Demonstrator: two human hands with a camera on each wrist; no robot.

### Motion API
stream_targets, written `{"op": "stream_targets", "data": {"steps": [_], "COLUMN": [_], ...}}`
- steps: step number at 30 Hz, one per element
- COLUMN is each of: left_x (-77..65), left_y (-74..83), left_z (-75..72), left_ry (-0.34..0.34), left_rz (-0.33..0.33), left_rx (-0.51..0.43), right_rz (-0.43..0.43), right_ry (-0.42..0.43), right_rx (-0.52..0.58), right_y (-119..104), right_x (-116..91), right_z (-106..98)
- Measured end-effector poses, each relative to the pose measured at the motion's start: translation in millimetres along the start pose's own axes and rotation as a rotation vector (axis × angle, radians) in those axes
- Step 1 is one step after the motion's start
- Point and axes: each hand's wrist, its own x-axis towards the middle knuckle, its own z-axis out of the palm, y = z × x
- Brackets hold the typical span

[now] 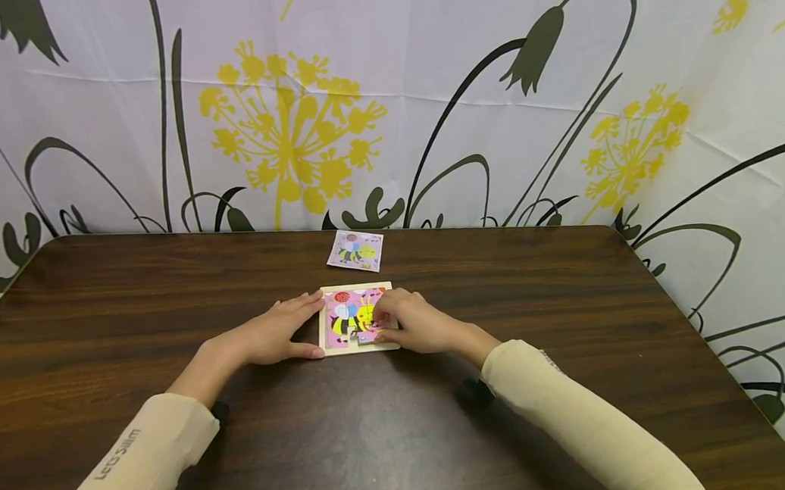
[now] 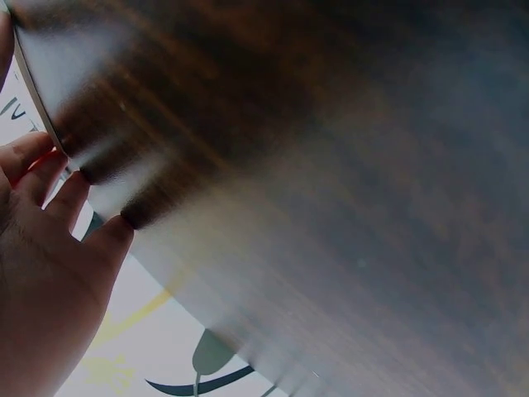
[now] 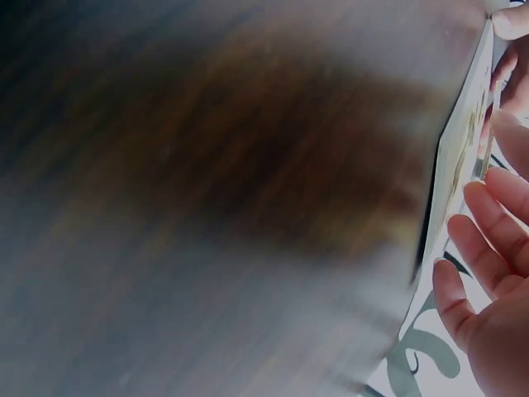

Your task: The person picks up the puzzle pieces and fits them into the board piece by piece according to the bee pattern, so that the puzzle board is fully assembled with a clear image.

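A square wooden jigsaw puzzle (image 1: pixel 321 326) with a pale frame lies on the table, its picture a yellow and black bee on pink. Along the frame's left side rests my left hand (image 1: pixel 279 333), fingers extended to the upper corner and thumb at the lower one. My right hand (image 1: pixel 415 323) is over the puzzle's right part, pinching a puzzle piece (image 1: pixel 369 338) by the lower edge between thumb and fingers. Beside that piece a gap shows bare wood. In the right wrist view, the right hand (image 3: pixel 496 273) has its other fingers loosely bent near the board's edge.
Behind the puzzle lies a small picture card (image 1: pixel 356 250) with the same bee design. The brown wood-grain table (image 1: pixel 379 443) ends at a white curtain (image 1: pixel 432 30) printed with yellow flowers and dark stems.
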Motion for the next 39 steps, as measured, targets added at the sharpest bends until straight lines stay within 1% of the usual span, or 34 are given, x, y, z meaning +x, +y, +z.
{"op": "stream_targets", "data": {"steps": [7,16,22,28,35,39], "left_x": [0.4,0.0,0.7,0.5,0.5,0.9], "left_y": [0.5,0.4,-0.8,-1.4,-1.1,-2.1], "left_z": [-0.3,-0.3,0.4,0.7,1.0,1.4], "left_ry": [0.002,0.006,0.008,0.009,0.005,0.005], "left_rz": [0.004,0.01,0.01,0.01,0.009,0.007], "left_rx": [0.001,0.004,0.005,0.001,-0.005,-0.003], "right_rz": [0.007,0.004,-0.001,0.016,0.009,0.02], "right_ry": [0.012,0.018,0.018,0.002,0.004,-0.007], "right_rx": [-0.007,-0.066,-0.08,-0.073,-0.057,-0.043], "right_y": [-5.6,-6.8,-8.4,-8.9,-8.5,-8.9], "right_x": [6.0,10.2,10.5,11.0,10.3,9.9], "right_z": [3.7,10.0,10.4,9.8,9.7,8.7]}}
